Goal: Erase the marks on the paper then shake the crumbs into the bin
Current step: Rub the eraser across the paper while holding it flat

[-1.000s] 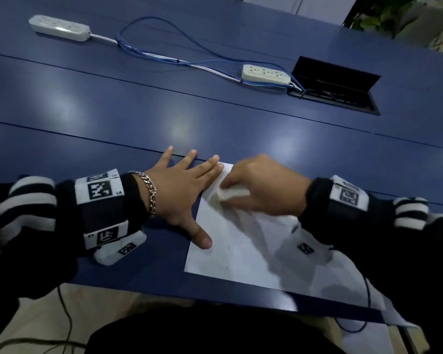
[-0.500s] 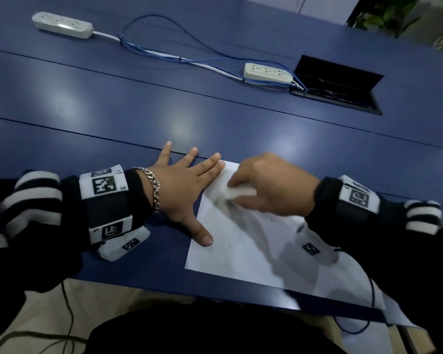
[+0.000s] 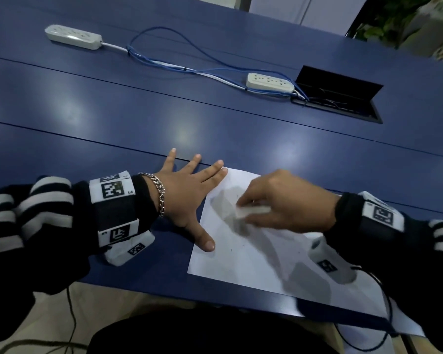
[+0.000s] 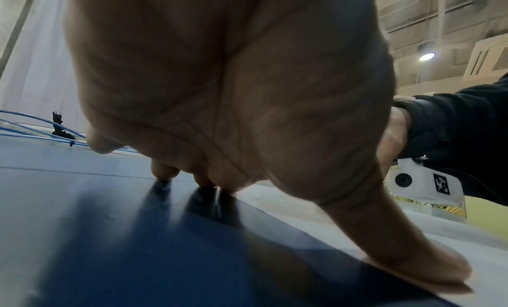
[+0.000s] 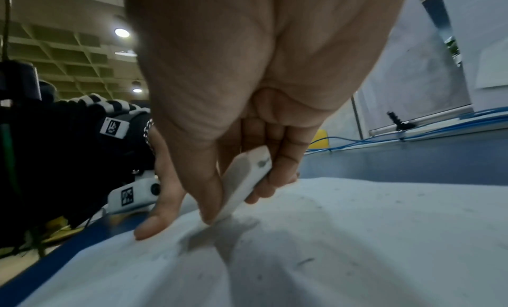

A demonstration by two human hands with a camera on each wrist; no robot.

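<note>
We judge erasing underway: our right hand (image 3: 287,200) pinches the white block eraser (image 3: 252,211) on the white paper sheet (image 3: 253,256), our left hand (image 3: 187,198) flat with fingers straight, crumbs unshaken.

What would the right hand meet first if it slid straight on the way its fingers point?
Probably the left hand, which lies flat at the paper's left edge; depth is uncertain.

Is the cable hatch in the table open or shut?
Open. The cable hatch has its black lid tilted up, and the blue cables run into it.
</note>
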